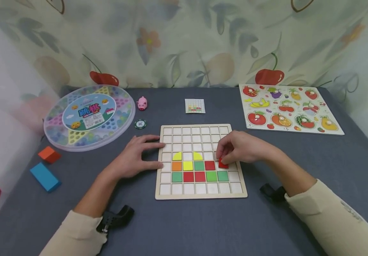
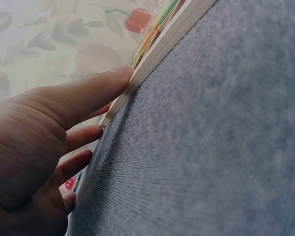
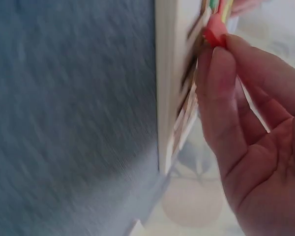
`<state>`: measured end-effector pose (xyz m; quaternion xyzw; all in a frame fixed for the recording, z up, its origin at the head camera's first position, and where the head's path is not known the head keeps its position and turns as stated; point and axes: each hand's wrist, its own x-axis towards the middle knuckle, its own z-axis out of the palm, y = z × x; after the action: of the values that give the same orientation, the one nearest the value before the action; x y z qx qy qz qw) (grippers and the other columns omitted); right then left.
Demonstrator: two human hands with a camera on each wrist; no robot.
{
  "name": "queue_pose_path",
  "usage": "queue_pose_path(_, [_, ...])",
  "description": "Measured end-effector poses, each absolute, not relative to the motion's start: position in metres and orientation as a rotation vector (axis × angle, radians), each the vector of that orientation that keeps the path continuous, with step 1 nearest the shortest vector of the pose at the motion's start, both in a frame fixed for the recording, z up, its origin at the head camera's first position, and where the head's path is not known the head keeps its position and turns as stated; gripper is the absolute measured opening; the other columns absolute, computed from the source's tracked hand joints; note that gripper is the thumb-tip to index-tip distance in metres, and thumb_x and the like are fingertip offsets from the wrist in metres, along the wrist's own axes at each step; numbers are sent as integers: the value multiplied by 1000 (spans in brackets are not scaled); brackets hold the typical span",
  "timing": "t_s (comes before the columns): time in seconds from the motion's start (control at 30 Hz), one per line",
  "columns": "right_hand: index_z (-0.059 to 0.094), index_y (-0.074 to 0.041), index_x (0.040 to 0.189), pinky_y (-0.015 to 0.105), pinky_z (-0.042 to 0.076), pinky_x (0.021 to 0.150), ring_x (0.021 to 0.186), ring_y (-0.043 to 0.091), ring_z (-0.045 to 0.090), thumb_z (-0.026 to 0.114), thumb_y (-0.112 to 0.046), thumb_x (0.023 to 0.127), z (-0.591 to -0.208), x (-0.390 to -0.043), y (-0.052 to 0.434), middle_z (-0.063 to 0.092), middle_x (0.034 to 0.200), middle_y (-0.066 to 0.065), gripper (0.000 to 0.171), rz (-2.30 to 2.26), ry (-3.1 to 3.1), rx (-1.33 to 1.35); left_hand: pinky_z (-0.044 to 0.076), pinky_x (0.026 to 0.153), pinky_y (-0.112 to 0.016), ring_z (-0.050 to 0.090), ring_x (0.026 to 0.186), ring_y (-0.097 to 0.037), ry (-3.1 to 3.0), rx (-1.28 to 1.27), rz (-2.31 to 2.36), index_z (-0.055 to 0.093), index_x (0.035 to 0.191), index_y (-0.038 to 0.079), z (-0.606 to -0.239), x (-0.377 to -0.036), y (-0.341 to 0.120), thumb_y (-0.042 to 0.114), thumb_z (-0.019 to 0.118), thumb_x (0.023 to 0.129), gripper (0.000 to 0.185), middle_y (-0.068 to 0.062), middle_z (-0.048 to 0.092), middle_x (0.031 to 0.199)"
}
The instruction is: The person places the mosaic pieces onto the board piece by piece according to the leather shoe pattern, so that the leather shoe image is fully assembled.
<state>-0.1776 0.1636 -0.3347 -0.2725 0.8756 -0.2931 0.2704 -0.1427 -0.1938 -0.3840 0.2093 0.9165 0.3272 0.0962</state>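
Left hand (image 1: pixel 133 158) lies flat, fingers straight, bracing the board's (image 1: pixel 200 195) left edge on the desk (image 1: pixel 184 220). Right hand (image 1: pixel 243 147) pinches a red tile (image 1: pixel 223 163) over the board's right side; the tile is probably light, stiff and smooth, best held by its edges.

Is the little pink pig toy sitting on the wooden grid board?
No, the pink pig stands on the grey table, apart from the grid board.

Your left hand (image 1: pixel 133 156) lies flat, palm down, fingers (image 2: pixel 96 86) straight and reaching right. Your right hand (image 1: pixel 241 147) arches, its fingers (image 3: pixel 219 78) curled into a pinch at the tips. Both forearms, sleeved, angle inward from the near edge.
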Motion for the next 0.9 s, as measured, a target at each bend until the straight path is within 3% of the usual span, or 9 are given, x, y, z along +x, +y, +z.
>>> queue_pose_path(0.9, [80, -14, 90, 29, 53, 73, 79, 15, 63, 80, -7, 87, -331, -149, 140, 73, 83, -2, 8, -642, 2582, -632, -2, 126, -66, 31, 151, -38, 2707, 626, 982, 62, 145, 16, -384, -143, -194, 33, 84, 87, 65, -14, 42, 160])
